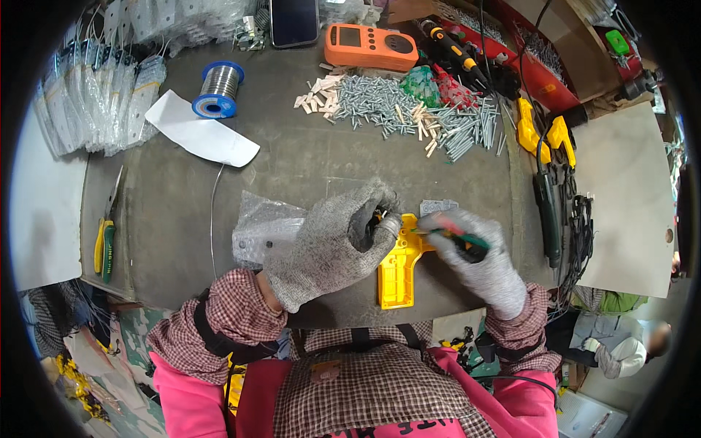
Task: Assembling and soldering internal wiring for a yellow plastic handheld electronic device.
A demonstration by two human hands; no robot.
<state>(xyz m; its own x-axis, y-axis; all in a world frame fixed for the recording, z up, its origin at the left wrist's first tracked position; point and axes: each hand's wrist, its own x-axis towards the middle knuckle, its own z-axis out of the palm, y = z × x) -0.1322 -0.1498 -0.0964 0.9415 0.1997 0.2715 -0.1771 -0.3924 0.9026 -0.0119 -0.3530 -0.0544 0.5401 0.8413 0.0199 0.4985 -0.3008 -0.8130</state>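
A yellow pistol-shaped plastic housing half (396,281) lies on the bench before me, its ribbed inside facing up. My left hand (343,237), in a grey knit glove, is closed at the housing's upper left, fingers curled round a small dark part (379,216) mostly hidden by them. On the other side, my gloved right hand (475,252) grips a hand tool with a green, black and red handle (467,239). Motion smears this tool, so its kind is unclear; it points toward the housing's top. A small grey piece (438,206) lies just beyond.
Loose screws (372,102) and pale pegs are heaped at the back, near an orange meter (371,47). A solder spool (219,89) and white paper (201,131) lie left, with pliers (106,241) at the edge. A black-handled corded tool (546,219) hangs right. Bubble wrap (263,226) is beside my left hand.
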